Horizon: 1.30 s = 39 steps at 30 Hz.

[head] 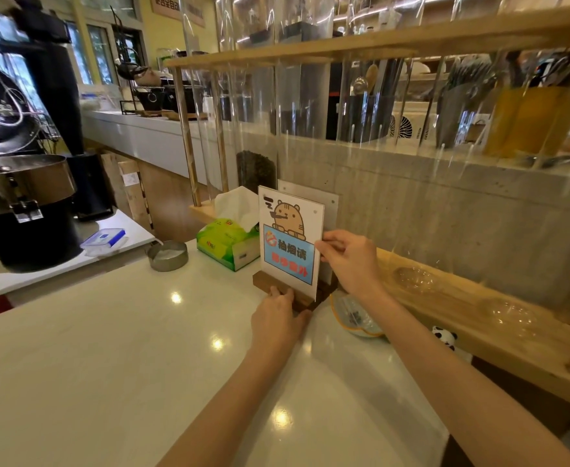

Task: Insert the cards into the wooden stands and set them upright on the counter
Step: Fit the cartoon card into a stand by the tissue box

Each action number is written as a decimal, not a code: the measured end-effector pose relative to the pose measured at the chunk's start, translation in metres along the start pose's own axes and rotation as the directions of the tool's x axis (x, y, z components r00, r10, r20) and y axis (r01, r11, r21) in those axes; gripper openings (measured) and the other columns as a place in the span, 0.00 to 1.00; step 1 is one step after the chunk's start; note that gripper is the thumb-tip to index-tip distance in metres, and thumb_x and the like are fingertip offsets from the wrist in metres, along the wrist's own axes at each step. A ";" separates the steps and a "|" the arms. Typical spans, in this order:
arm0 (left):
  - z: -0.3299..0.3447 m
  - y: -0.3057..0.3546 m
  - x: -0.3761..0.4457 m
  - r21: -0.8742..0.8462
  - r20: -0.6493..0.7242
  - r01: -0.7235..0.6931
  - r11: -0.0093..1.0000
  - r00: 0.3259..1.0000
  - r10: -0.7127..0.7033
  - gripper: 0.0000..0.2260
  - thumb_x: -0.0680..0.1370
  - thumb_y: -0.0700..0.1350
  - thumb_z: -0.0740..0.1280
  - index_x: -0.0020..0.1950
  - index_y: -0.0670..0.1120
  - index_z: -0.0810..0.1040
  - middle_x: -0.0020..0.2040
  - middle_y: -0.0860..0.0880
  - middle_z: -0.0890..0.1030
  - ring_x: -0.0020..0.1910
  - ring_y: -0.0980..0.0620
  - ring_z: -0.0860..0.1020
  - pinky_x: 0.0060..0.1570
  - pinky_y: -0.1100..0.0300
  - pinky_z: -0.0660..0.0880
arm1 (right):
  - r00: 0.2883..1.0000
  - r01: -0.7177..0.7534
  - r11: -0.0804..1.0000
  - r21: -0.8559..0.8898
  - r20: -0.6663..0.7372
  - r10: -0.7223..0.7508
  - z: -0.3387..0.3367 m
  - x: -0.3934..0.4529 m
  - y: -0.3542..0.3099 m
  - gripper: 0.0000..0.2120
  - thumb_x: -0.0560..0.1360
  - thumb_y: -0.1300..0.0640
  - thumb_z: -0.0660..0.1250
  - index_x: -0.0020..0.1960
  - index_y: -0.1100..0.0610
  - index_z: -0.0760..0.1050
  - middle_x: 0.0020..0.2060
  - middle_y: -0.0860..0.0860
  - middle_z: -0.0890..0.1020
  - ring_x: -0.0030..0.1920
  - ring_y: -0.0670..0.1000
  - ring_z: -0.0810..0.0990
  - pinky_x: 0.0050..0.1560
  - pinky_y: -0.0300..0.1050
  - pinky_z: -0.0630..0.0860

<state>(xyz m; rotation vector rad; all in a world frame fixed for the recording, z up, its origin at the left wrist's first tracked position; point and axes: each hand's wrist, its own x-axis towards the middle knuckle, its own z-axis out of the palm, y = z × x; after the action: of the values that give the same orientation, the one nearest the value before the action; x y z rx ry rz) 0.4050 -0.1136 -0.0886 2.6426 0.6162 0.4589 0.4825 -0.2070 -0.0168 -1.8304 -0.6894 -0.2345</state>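
A clear-framed card (288, 237) with an orange cartoon tiger and a blue sign stands upright in a dark wooden stand (302, 299) on the white counter (108, 348). My right hand (347, 261) pinches the card's right edge about halfway up. The stand's front is held by my left hand (276, 315), fingers over its top edge. Behind this card a second clear card (330, 203) stands upright; its base is hidden.
A green tissue box (226, 244) and a round metal ashtray (167, 255) sit left of the stand. A small dish (354, 315) lies to the right beside a panda figure (445, 335). A wooden rack with clear tubes (462, 305) lines the back wall. A coffee roaster (17, 183) stands far left.
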 end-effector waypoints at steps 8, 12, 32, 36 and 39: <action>0.002 0.000 -0.001 0.021 -0.007 -0.020 1.000 1.000 0.021 0.16 0.74 0.53 0.63 0.58 0.48 0.71 0.55 0.45 0.73 0.50 0.49 0.74 0.43 0.59 0.72 | 1.000 0.012 1.000 -0.009 -0.006 -0.012 -0.002 -0.004 0.000 0.09 0.73 0.61 0.66 0.51 0.63 0.77 0.52 0.60 0.83 0.50 0.55 0.82 0.48 0.54 0.82; 0.003 0.000 0.000 0.018 -0.011 -0.022 1.000 1.000 0.023 0.16 0.74 0.53 0.63 0.59 0.48 0.71 0.55 0.46 0.74 0.50 0.49 0.74 0.45 0.58 0.73 | 1.000 0.016 1.000 -0.021 0.023 -0.015 -0.006 -0.004 -0.001 0.11 0.73 0.60 0.67 0.53 0.63 0.77 0.51 0.56 0.83 0.48 0.51 0.81 0.45 0.43 0.80; 0.009 0.001 0.003 -0.138 0.027 0.009 0.990 1.000 -0.005 0.16 0.73 0.48 0.65 0.59 0.46 0.72 0.63 0.40 0.70 0.56 0.44 0.74 0.57 0.54 0.75 | 0.958 -0.281 0.956 -0.090 0.037 0.285 0.012 0.002 0.051 0.10 0.76 0.62 0.61 0.56 0.60 0.75 0.54 0.58 0.81 0.54 0.57 0.79 0.56 0.57 0.77; 0.007 0.000 0.004 -0.130 0.018 -0.001 0.991 1.000 0.003 0.14 0.74 0.48 0.65 0.58 0.45 0.73 0.61 0.41 0.71 0.54 0.45 0.74 0.55 0.55 0.74 | 0.964 -0.263 0.960 -0.092 0.023 0.266 0.014 0.002 0.050 0.09 0.76 0.62 0.61 0.55 0.61 0.75 0.52 0.60 0.81 0.53 0.57 0.79 0.55 0.56 0.78; 0.007 -0.001 0.005 -0.120 0.008 0.003 0.993 1.000 -0.002 0.15 0.74 0.48 0.65 0.58 0.45 0.73 0.60 0.41 0.71 0.54 0.45 0.74 0.55 0.55 0.74 | 0.967 -0.250 0.961 -0.114 0.012 0.253 0.015 0.002 0.048 0.09 0.76 0.62 0.61 0.54 0.62 0.75 0.51 0.61 0.81 0.52 0.58 0.79 0.53 0.53 0.77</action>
<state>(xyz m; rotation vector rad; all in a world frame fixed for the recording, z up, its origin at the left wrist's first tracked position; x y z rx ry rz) 0.4115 -0.1126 -0.0938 2.5288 0.5708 0.4697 0.5081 -0.2031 -0.0599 -2.0102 -0.4615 -0.0820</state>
